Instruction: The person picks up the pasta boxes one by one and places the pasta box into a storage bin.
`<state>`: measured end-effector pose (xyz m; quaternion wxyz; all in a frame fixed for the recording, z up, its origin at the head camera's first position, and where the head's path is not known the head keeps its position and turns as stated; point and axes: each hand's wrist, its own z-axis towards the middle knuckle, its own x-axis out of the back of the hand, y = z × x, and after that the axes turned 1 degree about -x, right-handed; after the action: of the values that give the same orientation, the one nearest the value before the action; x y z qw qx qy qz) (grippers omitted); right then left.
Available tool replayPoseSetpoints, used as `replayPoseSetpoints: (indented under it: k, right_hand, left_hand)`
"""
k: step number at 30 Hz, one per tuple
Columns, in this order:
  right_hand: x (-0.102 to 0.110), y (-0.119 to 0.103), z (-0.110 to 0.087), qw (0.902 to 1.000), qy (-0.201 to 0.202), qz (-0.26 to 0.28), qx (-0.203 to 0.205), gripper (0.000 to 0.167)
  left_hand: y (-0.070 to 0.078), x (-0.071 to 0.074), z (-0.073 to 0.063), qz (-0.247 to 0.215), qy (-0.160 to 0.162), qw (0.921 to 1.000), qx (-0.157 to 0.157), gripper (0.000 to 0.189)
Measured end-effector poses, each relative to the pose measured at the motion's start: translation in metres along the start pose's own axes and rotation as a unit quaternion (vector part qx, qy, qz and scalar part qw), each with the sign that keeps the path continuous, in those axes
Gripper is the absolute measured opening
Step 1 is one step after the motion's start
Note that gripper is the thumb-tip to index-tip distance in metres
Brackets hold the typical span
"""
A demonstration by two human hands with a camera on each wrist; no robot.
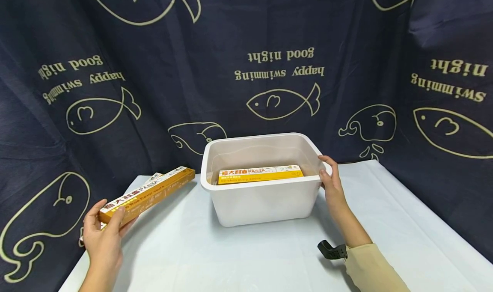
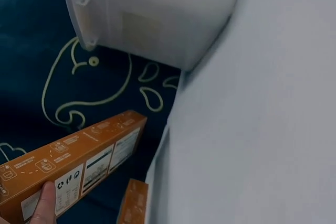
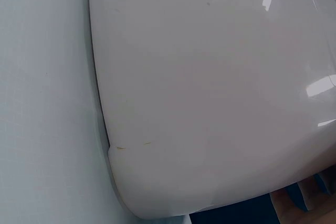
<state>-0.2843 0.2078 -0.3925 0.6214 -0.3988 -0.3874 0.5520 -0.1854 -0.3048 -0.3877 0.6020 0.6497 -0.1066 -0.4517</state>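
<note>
My left hand (image 1: 103,236) grips the near end of an orange-brown and white pasta box (image 1: 154,193), thumb on its printed side. The box slants up to the right over the table's left side; in the left wrist view its orange face and label panels (image 2: 97,169) show. Partly hidden below it is another pasta box (image 2: 134,203). With thumb and fingers, my right hand (image 1: 334,189) holds the right rim of a white plastic bin (image 1: 265,204). Inside the bin lies a yellow and white pasta box (image 1: 262,175). The bin's glossy wall (image 3: 199,93) fills most of the right wrist view.
A pale cloth covers the table (image 1: 265,257). Dark blue curtain (image 1: 215,90) with fish and whale drawings hangs close behind the bin and along both sides. A black device (image 1: 332,250) is strapped at the right wrist, by the beige sleeve (image 1: 371,266).
</note>
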Motion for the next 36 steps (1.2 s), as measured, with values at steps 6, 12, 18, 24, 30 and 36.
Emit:
replayPoseSetpoints:
  k: [6, 12, 18, 24, 30, 36]
  right_hand:
    - [0.000, -0.002, 0.000, 1.0000, 0.001, 0.005, 0.000, 0.051]
    - [-0.001, -0.002, 0.000, 1.0000, 0.001, 0.006, 0.004, 0.050]
    - [-0.001, 0.000, 0.000, 1.0000, 0.000, 0.005, 0.005, 0.051]
    - [-0.001, 0.000, 0.000, 0.9999, 0.002, 0.014, 0.007, 0.050]
    - [-0.001, -0.001, -0.001, 0.9999, 0.002, 0.013, 0.009, 0.050]
    - [-0.001, -0.001, -0.001, 0.9999, 0.000, 0.008, 0.009, 0.050]
  left_hand:
    - [0.007, -0.008, -0.006, -0.052, -0.015, 0.9983, -0.023, 0.052]
    - [0.013, -0.017, -0.009, -0.083, 0.003, 0.9950, -0.055, 0.054]
    - [0.021, -0.025, -0.014, -0.081, 0.026, 0.9920, -0.094, 0.054]
    - [0.028, -0.038, -0.018, -0.107, 0.009, 0.9878, -0.113, 0.053]
    - [0.030, -0.053, -0.026, -0.174, -0.018, 0.9766, -0.126, 0.051]
    - [0.032, -0.067, -0.035, -0.213, -0.050, 0.9682, -0.122, 0.051]
